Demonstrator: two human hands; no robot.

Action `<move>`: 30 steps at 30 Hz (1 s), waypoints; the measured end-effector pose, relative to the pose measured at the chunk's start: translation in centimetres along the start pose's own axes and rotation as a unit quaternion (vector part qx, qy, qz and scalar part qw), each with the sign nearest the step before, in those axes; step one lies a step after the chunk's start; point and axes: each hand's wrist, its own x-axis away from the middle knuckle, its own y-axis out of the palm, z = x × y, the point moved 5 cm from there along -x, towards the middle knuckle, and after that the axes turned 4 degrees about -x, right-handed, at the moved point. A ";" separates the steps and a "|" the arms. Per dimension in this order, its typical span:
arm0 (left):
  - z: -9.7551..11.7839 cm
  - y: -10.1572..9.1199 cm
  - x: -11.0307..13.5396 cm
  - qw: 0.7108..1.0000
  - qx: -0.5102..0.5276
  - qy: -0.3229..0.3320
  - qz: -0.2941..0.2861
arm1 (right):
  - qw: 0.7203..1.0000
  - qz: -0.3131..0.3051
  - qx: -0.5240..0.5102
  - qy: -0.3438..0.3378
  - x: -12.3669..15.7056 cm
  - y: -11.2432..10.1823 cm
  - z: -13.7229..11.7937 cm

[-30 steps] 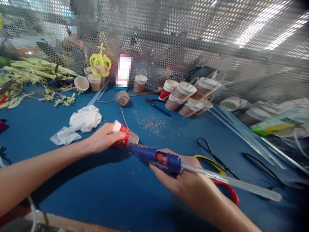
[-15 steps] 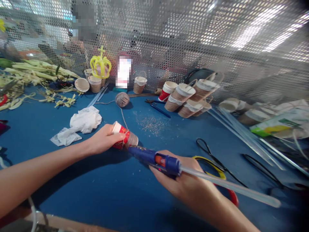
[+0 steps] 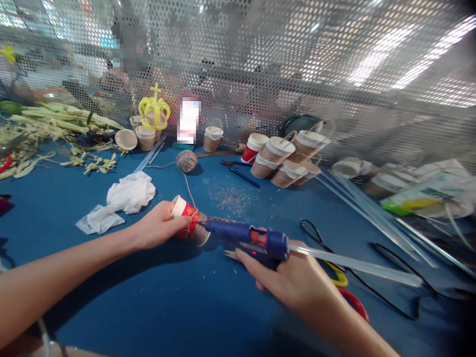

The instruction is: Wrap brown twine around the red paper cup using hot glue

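Observation:
My left hand (image 3: 158, 225) grips a red paper cup (image 3: 188, 226) lying on its side on the blue table (image 3: 148, 297); the cup's lower part is wound with grey twine. My right hand (image 3: 293, 280) is closed round a blue hot glue gun (image 3: 247, 238), whose nozzle touches the cup's side at the edge of the twine. A clear glue stick (image 3: 357, 265) juts from the gun's back. Twine runs from the cup to a grey ball of twine (image 3: 186, 160) farther back.
Crumpled white tissue (image 3: 124, 196) lies left of the cup. Several twine-wrapped cups (image 3: 288, 156) are piled at the back, with a yellow crown (image 3: 154, 106) and palm leaves (image 3: 48, 121) at far left. Black cable (image 3: 372, 287), scissors handles (image 3: 351, 300) and glue sticks (image 3: 375, 210) lie right. A perforated metal screen (image 3: 297, 64) closes the back.
The glue gun has lifted and swung so its nozzle now meets the cup's side. The left hand and cup have shifted slightly nearer and turned a little.

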 end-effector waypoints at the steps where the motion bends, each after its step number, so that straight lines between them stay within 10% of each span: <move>1: 0.0 0.1 0.0 1.000 0.008 0.001 -0.003 | 1.000 -0.006 -0.001 0.006 -0.1 0.0 0.0; 10: -0.3 0.3 0.1 0.999 0.048 -0.002 -0.015 | 0.993 -0.021 -0.024 0.110 -0.2 -0.1 1.1; 30: 0.2 -0.1 0.5 0.997 -0.066 0.013 0.024 | 0.985 -0.043 -0.149 0.072 -1.5 -0.3 1.8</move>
